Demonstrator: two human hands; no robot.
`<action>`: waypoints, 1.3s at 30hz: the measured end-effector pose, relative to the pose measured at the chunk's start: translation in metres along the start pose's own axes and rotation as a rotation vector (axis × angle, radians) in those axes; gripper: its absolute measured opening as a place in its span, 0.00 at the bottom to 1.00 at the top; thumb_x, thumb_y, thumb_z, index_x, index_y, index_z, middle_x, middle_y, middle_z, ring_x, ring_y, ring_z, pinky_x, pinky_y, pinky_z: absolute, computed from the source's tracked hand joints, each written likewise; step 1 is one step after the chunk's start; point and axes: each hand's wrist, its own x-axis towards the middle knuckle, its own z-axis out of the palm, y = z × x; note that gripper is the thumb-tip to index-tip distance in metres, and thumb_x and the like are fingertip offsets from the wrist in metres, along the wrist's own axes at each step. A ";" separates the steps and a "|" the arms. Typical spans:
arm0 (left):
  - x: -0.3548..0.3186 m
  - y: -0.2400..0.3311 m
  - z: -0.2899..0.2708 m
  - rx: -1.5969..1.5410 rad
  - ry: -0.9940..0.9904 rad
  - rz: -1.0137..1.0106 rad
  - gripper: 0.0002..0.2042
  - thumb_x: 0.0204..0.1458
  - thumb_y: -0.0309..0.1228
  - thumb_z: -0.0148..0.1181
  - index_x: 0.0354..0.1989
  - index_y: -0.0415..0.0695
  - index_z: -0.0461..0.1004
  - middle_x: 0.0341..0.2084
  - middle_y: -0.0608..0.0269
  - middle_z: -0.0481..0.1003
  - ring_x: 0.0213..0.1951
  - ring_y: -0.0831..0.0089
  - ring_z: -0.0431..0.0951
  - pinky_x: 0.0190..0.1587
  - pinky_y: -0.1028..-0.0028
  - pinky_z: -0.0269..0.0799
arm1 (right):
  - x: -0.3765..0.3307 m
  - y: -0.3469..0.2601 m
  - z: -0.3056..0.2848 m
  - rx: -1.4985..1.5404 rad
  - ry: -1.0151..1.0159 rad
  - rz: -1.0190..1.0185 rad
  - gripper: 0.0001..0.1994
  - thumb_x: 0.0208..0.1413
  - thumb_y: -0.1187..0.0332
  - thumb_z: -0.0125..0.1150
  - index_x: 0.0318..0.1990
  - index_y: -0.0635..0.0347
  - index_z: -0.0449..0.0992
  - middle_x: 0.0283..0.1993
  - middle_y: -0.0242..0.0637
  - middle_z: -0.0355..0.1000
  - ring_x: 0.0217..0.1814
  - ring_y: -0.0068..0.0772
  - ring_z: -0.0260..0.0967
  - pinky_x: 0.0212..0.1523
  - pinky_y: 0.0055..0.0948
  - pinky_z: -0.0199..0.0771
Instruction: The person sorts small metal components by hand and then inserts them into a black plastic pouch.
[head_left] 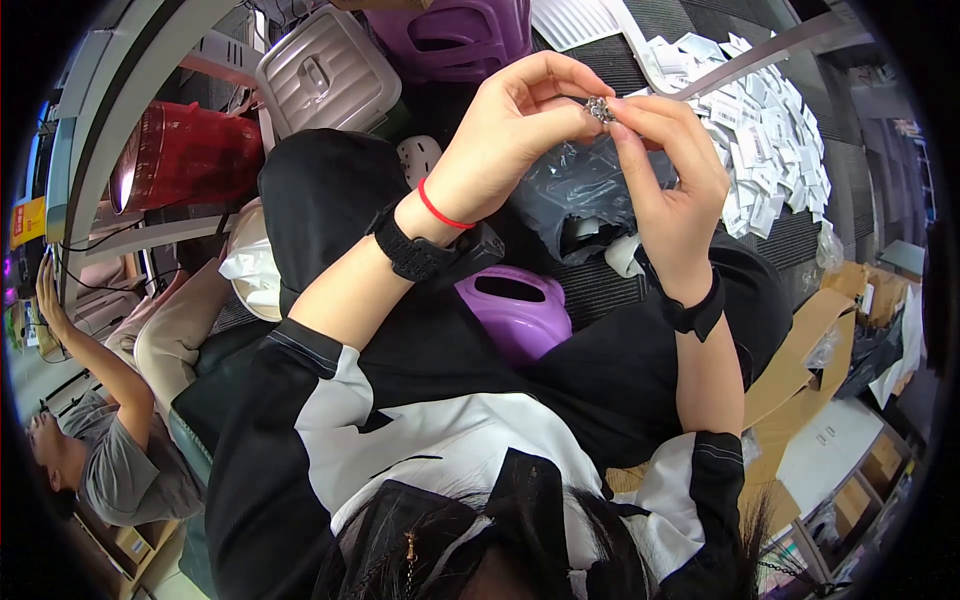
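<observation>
Up in front of me, a small shiny silver piece (599, 109) with a glittering, knobbly surface sits between the fingertips of both hands. My left hand (505, 135) pinches it from the left, thumb below and fingers curled above. From the right, my right hand (680, 165) closes thumb and forefinger on its other side. The fingertips cover part of the piece, and its exact kind is too small to make out. Below the hands lies a crumpled dark plastic bag (570, 190).
A purple plastic stool (520, 335) stands between my legs. White labelled packets (765, 150) are heaped at the far right. To the left are a red bucket (190, 155), a grey-lidded bin (330, 75) and a seated person (130, 460). Cardboard (790, 365) lies at right.
</observation>
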 end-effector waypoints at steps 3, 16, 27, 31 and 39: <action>0.000 0.002 0.000 -0.037 0.010 -0.045 0.10 0.51 0.22 0.56 0.42 0.43 0.71 0.42 0.63 0.74 0.41 0.80 0.74 0.47 0.80 0.70 | 0.000 0.001 0.002 -0.011 0.008 -0.051 0.08 0.49 0.81 0.60 0.37 0.65 0.78 0.36 0.38 0.74 0.35 0.28 0.72 0.31 0.21 0.72; 0.002 -0.002 -0.004 0.116 0.032 -0.005 0.11 0.50 0.21 0.58 0.43 0.40 0.71 0.39 0.62 0.74 0.42 0.78 0.76 0.49 0.78 0.72 | 0.001 0.001 0.003 -0.034 -0.027 0.040 0.08 0.49 0.80 0.60 0.38 0.64 0.77 0.35 0.37 0.74 0.33 0.29 0.72 0.29 0.21 0.71; 0.003 0.006 0.000 0.230 0.034 0.016 0.18 0.47 0.21 0.65 0.47 0.38 0.69 0.37 0.62 0.73 0.37 0.78 0.78 0.45 0.81 0.73 | 0.004 0.005 -0.004 -0.043 -0.073 0.101 0.05 0.51 0.80 0.58 0.36 0.66 0.76 0.33 0.38 0.74 0.30 0.28 0.72 0.31 0.22 0.71; 0.003 0.005 -0.001 0.211 0.009 0.026 0.18 0.47 0.21 0.65 0.46 0.37 0.69 0.34 0.62 0.74 0.37 0.77 0.79 0.43 0.81 0.74 | 0.005 0.005 -0.005 -0.018 -0.071 0.118 0.04 0.52 0.80 0.58 0.36 0.67 0.76 0.33 0.38 0.74 0.31 0.28 0.72 0.32 0.22 0.71; 0.003 0.007 0.000 0.223 -0.029 0.112 0.17 0.46 0.20 0.65 0.45 0.37 0.70 0.32 0.62 0.75 0.37 0.76 0.79 0.43 0.80 0.75 | 0.010 0.006 -0.016 0.040 -0.140 0.036 0.05 0.49 0.80 0.60 0.35 0.66 0.76 0.34 0.37 0.75 0.33 0.30 0.73 0.34 0.22 0.72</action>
